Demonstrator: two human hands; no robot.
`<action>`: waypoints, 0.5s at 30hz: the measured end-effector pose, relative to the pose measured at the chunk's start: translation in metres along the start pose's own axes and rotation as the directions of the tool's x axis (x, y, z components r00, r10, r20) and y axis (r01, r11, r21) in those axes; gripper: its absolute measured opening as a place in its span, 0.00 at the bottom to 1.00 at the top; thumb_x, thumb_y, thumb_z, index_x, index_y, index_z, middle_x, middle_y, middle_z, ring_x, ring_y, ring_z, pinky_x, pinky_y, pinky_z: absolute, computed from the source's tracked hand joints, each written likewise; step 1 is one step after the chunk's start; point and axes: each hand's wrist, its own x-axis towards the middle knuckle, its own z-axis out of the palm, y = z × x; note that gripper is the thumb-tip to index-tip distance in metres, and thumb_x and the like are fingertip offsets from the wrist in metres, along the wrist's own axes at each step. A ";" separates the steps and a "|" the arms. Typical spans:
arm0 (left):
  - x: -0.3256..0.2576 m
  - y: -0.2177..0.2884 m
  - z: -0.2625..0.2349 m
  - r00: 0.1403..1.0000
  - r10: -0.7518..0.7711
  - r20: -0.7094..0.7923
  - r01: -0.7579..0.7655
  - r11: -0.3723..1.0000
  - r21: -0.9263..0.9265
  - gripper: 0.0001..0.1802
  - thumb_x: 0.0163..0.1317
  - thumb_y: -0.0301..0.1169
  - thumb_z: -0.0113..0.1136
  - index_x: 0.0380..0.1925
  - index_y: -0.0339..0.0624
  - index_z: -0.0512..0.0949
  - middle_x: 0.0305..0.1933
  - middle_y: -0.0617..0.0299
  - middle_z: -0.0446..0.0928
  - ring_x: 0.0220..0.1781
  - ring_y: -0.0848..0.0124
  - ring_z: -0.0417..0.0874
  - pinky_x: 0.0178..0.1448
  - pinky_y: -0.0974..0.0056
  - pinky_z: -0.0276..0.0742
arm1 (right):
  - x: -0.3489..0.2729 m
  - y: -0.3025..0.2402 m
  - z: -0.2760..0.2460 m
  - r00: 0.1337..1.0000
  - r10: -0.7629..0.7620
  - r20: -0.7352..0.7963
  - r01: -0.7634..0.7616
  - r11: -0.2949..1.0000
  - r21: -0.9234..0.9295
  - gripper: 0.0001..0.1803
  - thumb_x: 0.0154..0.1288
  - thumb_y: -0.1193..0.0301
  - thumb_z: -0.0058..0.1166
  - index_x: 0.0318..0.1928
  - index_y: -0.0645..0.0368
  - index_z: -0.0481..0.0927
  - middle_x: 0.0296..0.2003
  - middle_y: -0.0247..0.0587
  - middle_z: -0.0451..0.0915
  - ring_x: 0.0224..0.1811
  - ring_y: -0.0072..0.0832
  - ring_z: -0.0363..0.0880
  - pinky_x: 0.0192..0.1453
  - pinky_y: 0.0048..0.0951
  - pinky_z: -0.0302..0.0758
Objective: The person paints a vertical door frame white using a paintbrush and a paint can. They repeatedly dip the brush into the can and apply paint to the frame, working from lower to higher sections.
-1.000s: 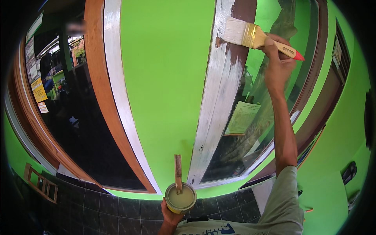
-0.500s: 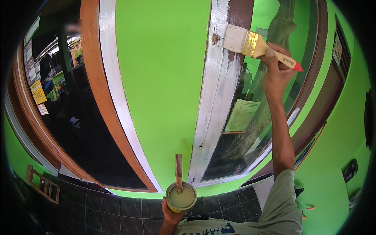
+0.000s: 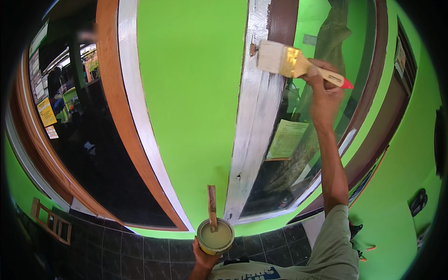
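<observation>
By white/brown wooden frame hung flat red-tipped wooden brush.
R grip pinched its handle; L grip clasped rnd yellow-sided tin.

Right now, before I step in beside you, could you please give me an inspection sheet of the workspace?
Surface: wooden frame streaked white; upper right strip brown.
Job's things: flat brush over the frame, bristle contact unclear; can holding pale liquid, with a flat stick standing in it.
Clutter: ladder-like wooden item at far left; dark, footwear-like item at far right.
Hands: right hand grips the brush's handle; left hand holds the can.
Cables: nothing seen.
Surroundings: green wall, dark glass at left, dark tiled floor below.
</observation>
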 end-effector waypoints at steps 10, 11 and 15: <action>0.002 -0.004 0.001 0.999 -0.048 0.005 0.048 0.987 -0.155 0.46 0.62 0.65 0.60 0.73 0.52 0.66 0.73 0.53 0.69 0.72 0.49 0.73 0.66 0.27 0.71 | 0.029 -0.018 0.007 0.997 -0.062 0.045 0.063 0.998 -0.024 0.18 0.74 0.69 0.62 0.53 0.73 0.81 0.42 0.47 0.86 0.40 0.29 0.88 0.50 0.31 0.88; 0.002 -0.003 0.002 0.999 -0.053 -0.001 0.053 0.987 -0.154 0.46 0.62 0.65 0.60 0.73 0.52 0.66 0.73 0.53 0.69 0.72 0.49 0.73 0.66 0.27 0.71 | 0.033 -0.019 0.013 0.998 -0.052 0.035 0.052 0.999 -0.002 0.18 0.74 0.69 0.62 0.53 0.73 0.81 0.42 0.47 0.86 0.40 0.29 0.88 0.49 0.32 0.89; 0.002 0.001 0.008 0.997 -0.078 -0.018 0.075 0.989 -0.123 0.46 0.61 0.65 0.60 0.73 0.52 0.66 0.73 0.53 0.69 0.72 0.50 0.73 0.66 0.28 0.71 | 0.065 -0.008 0.022 0.998 -0.049 0.045 0.048 0.998 0.034 0.17 0.74 0.69 0.61 0.53 0.73 0.81 0.41 0.46 0.86 0.41 0.29 0.88 0.48 0.32 0.89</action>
